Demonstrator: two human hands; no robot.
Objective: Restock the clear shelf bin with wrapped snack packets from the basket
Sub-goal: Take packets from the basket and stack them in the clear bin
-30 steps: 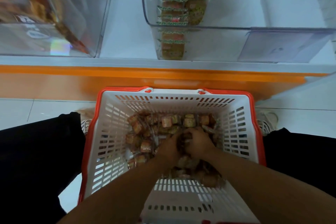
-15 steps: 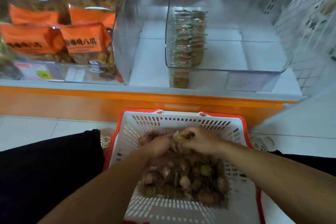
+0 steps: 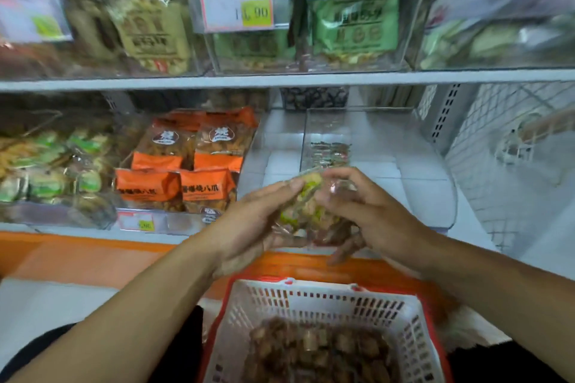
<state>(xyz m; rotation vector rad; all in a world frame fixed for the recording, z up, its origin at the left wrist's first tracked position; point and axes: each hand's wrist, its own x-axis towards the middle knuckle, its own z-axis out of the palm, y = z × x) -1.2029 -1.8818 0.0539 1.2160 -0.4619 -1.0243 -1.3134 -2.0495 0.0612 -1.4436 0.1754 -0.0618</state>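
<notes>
Landmark: the clear shelf bin point(image 3: 429, 165) on the lower shelf is taken as the reference for every place below.
Held packets: a bunch of wrapped snack packets point(image 3: 306, 211) is carried just in front of the bin's front wall, above the basket point(image 3: 267, 308), which sits below and in front of the bin.
Left hand point(image 3: 249, 224): the bunch is cupped from the left with fingers nearly straight, thumb on top; a flat palm appears to be used so that several packets are squeezed rather than pinched singly.
Right hand point(image 3: 364, 214): the fingers are curled round the right side of the bunch, so the load is trapped between both hands.
Bin contents: a short row of packets point(image 3: 329, 152) is seen at the bin's left wall; the rest is bare, so room is judged ample.
Basket contents: many packets remain.
Neighbours: orange bags point(image 3: 174, 186) are stacked left of the bin.
Blur: individual packets cannot be counted.
</notes>
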